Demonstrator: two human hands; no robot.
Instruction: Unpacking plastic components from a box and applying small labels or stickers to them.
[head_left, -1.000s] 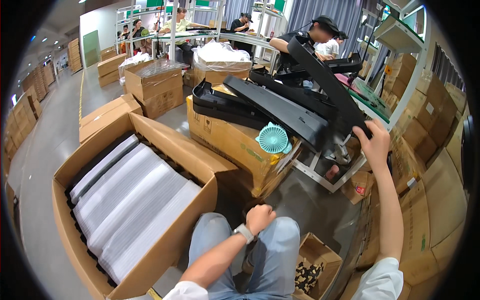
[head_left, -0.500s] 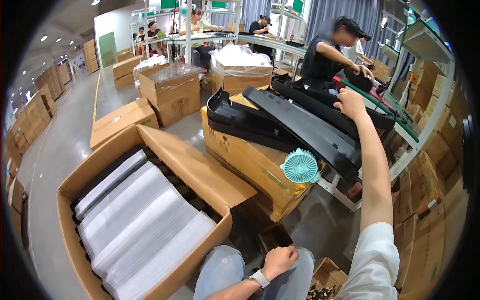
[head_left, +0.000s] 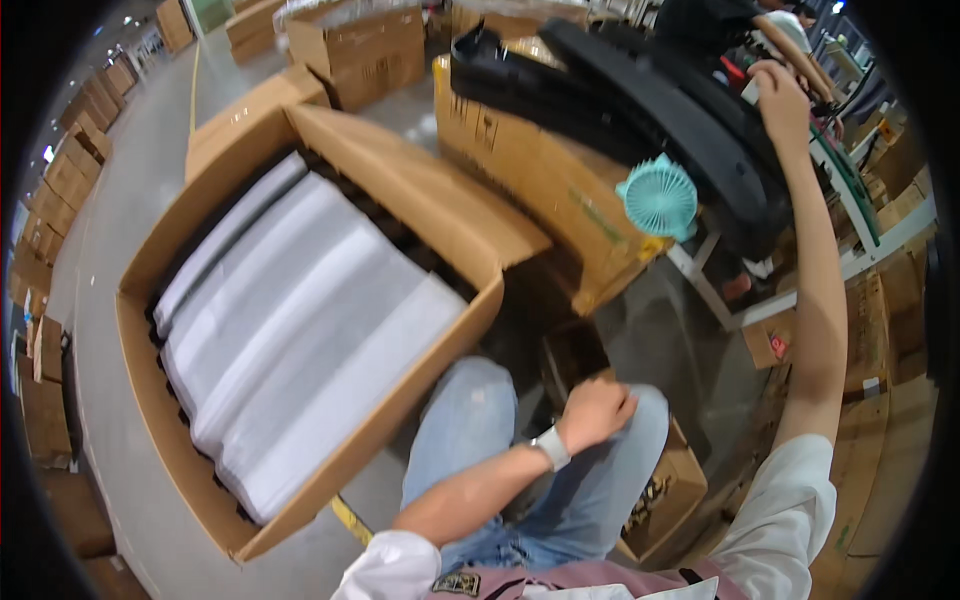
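Note:
My left hand (head_left: 597, 412) rests on my jean-clad knee, fingers curled in with nothing visible in them. My right arm stretches far forward, and my right hand (head_left: 780, 100) is past the black plastic shells, close to a co-worker at the bench. Its fingers look bent together, and a small pale patch shows at their tips; blur hides what it is. Long black plastic shells (head_left: 665, 110) lie stacked on a taped cardboard box (head_left: 540, 185). A turquoise fan (head_left: 660, 198) with a round grille is at that box's near right corner.
On my left stands a large open carton (head_left: 400, 440) filled with white foam-wrapped pieces (head_left: 300, 330). By my right knee a small carton (head_left: 675, 490) holds small dark bits. A white metal frame (head_left: 705, 285) supports the bench at right. More cartons (head_left: 360, 60) stand farther back.
My view has tipped downward, so the scene sits higher. My right hand has reached farther forward and right, beyond the black shells. My left hand stays on the knee.

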